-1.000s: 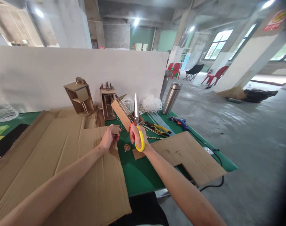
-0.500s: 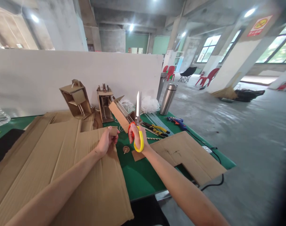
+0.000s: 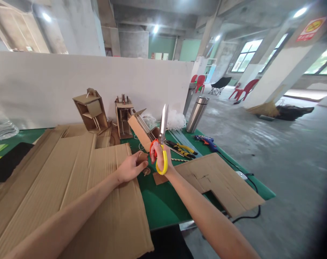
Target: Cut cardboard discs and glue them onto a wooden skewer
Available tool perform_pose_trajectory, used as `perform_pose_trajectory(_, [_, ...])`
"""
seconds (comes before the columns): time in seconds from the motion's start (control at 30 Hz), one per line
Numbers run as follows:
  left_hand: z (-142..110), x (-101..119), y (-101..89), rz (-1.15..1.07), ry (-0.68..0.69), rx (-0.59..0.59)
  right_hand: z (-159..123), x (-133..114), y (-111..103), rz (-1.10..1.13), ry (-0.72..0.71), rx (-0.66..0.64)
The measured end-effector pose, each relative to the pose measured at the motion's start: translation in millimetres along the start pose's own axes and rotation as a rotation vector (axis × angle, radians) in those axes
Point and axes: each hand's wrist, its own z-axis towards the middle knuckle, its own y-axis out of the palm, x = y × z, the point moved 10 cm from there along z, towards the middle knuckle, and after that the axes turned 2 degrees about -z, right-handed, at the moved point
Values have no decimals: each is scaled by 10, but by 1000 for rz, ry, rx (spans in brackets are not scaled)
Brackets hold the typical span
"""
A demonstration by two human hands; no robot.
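Note:
My left hand (image 3: 129, 168) is closed on a small piece of cardboard (image 3: 143, 157), which shows just beyond the fingers. It is above the right edge of a large cardboard sheet (image 3: 98, 201). Upright in my right hand (image 3: 158, 151) is a pair of scissors (image 3: 162, 124) with red and yellow handles, blades pointing up and together. Beside the left fingertips, a small round cardboard disc (image 3: 146, 171) with a short peg lies on the green table (image 3: 163, 201).
Cardboard models (image 3: 90, 113) stand along the white partition (image 3: 45, 86). Pliers (image 3: 183, 149), a glue gun (image 3: 206, 141) with a cord and a steel flask (image 3: 198, 114) are on the right. A notched cardboard sheet (image 3: 220, 172) overhangs the table's right edge.
My left hand has turned palm down and moved right and lower with the small cardboard piece. The scissors stay upright in my right hand. The whole view has shifted slightly.

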Motion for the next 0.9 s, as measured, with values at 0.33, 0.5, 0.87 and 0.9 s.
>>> perform_pose_trajectory(0.33, [-36,146,144,303,85,-102,65,50,-70,-14,35,40])
perform_pose_trajectory(0.5, [-35,137,154,386,113,-97,67,117,-82,-8,43,42])
perform_pose_trajectory(0.87, [-108,151,237,506,168,-173,63,68,-139,46,-12,104])
perform_pose_trajectory(0.9, [-110,142,256,522,166,-193,61,50,-177,48,-27,133])
